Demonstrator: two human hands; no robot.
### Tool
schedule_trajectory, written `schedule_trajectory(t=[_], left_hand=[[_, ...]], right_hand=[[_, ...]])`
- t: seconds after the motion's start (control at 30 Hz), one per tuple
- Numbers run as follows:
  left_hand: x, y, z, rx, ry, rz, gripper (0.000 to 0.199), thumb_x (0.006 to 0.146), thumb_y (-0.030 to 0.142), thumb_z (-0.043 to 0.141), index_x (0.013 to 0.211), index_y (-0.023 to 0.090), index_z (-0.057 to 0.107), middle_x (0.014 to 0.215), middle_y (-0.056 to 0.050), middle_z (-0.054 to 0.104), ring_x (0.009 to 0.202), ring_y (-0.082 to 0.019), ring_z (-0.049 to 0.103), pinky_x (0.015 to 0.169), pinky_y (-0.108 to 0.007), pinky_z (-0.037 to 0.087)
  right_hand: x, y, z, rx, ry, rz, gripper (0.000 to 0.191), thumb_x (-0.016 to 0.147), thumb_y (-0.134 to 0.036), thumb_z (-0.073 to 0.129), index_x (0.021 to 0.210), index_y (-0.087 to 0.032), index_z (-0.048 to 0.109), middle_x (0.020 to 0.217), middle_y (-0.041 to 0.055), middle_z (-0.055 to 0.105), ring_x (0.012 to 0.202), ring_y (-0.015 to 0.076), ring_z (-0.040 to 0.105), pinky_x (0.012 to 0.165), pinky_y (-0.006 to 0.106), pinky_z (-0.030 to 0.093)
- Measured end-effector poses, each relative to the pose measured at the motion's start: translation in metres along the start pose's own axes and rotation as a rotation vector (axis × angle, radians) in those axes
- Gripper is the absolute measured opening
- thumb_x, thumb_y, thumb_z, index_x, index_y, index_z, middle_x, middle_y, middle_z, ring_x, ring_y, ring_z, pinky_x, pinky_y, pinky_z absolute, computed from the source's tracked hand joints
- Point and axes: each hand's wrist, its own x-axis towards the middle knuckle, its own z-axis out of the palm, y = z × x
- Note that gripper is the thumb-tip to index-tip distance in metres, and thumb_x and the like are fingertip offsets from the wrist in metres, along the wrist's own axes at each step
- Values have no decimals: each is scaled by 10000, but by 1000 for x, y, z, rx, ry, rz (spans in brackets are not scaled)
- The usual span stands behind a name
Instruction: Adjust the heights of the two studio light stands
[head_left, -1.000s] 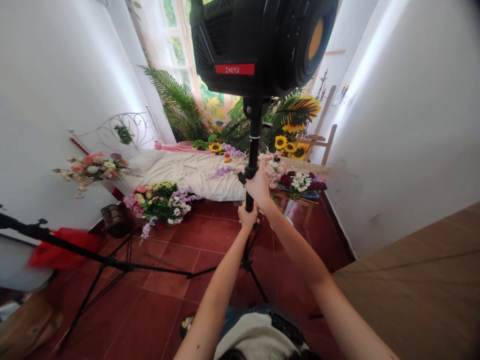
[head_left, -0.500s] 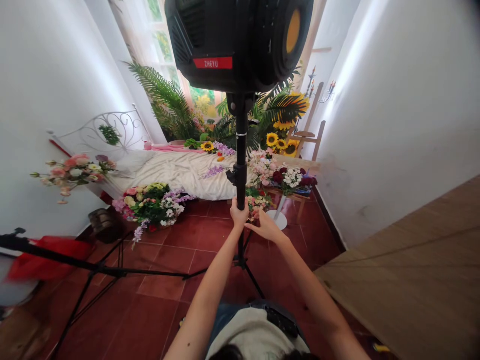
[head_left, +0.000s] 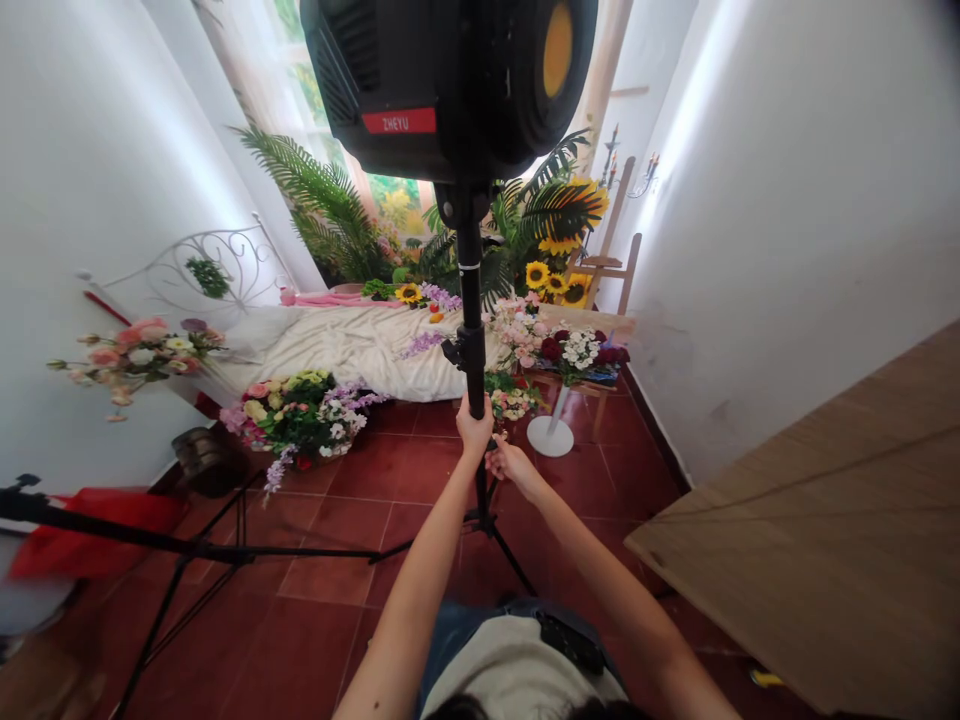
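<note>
A black light stand [head_left: 473,375] rises upright in front of me and carries a large black studio light [head_left: 450,90] with a red "ZHEYU" label. Wrapped around its pole, below the upper collar, is my left hand [head_left: 474,432]. Slightly lower and to the right, the fingers of my right hand [head_left: 514,468] are pinched together at a small dark knob [head_left: 493,444] on the pole's side. The fingertips partly cover that knob. Below both hands, the stand's legs spread over the red tiles.
Behind the stand is a bed with a cream blanket [head_left: 352,345], with flower bunches [head_left: 300,415] at its front. Another black stand [head_left: 184,548] reaches in from the left. A wooden panel [head_left: 825,540] leans in at right, and an easel [head_left: 619,240] stands by the wall.
My right hand has gone from fingers spread beside the pole to a pinch on the knob. My left hand keeps its grip. The view has shifted slightly, moving the scene left.
</note>
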Motion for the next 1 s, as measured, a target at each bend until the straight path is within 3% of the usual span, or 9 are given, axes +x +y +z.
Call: schedule_trajectory(t=[0.13, 0.23, 0.3, 0.37, 0.47, 0.53, 0.7, 0.83, 1.0], left_hand=[[2, -1, -1, -37, -58, 13, 213, 745, 377, 580, 799, 176, 626, 699, -23, 626, 621, -124, 567, 626, -225, 443], [3, 2, -2, -67, -91, -4, 219, 730, 373, 590, 807, 173, 636, 696, -30, 632, 632, -131, 578, 628, -233, 454], [2, 4, -3, -70, -85, -26, 219, 716, 368, 603, 809, 174, 642, 686, -33, 634, 650, -142, 591, 632, -241, 463], [2, 6, -4, -77, -75, -47, 219, 708, 364, 612, 809, 173, 644, 689, -36, 639, 667, -148, 602, 636, -244, 467], [2, 6, -5, -101, -100, -48, 226, 722, 365, 595, 819, 166, 638, 714, -38, 647, 671, -144, 608, 638, -240, 467], [2, 5, -5, -114, -116, -32, 218, 732, 360, 582, 818, 168, 635, 735, -40, 652, 669, -139, 609, 640, -238, 468], [3, 2, -4, -116, -111, -10, 199, 724, 349, 592, 808, 173, 633, 719, -38, 648, 664, -140, 612, 643, -245, 474], [3, 3, -5, -81, -105, -10, 216, 717, 362, 600, 812, 172, 635, 662, -27, 631, 642, -145, 607, 632, -254, 477], [2, 4, -5, -69, -97, -9, 218, 718, 365, 600, 804, 168, 634, 641, -20, 622, 626, -140, 598, 623, -247, 469]], right_hand=[[-9, -3, 3, 464, -179, 130, 220, 886, -278, 347, 697, -202, 431, 538, -47, 396, 409, 85, 304, 384, 179, 229], [-14, -2, 3, 532, -225, 108, 192, 866, -224, 355, 675, -211, 375, 532, -54, 365, 411, 88, 289, 383, 173, 213], [-17, 1, 3, 384, -205, 132, 232, 886, -319, 338, 684, -215, 384, 538, -46, 404, 403, 91, 299, 373, 182, 188], [-21, 3, 4, 86, -71, 107, 325, 895, -460, 303, 712, -216, 418, 550, -31, 466, 404, 100, 343, 381, 195, 206], [-30, 2, 5, -464, 218, -111, 376, 862, -581, 352, 808, -230, 479, 660, -2, 578, 553, 144, 525, 486, 223, 316], [-35, -2, 6, -725, 307, -232, 347, 865, -574, 376, 893, -250, 497, 769, 18, 624, 715, 189, 597, 574, 250, 351], [-30, -8, 8, -911, 362, -323, 328, 915, -498, 299, 901, -254, 516, 900, 64, 646, 799, 232, 610, 608, 279, 344], [-19, -3, 11, -687, 332, -302, 349, 901, -483, 318, 754, -243, 525, 702, 36, 612, 685, 204, 581, 572, 267, 339], [-10, 2, 16, 113, 73, -39, 351, 875, -395, 281, 574, -228, 346, 515, -25, 418, 405, 110, 333, 398, 220, 233]])
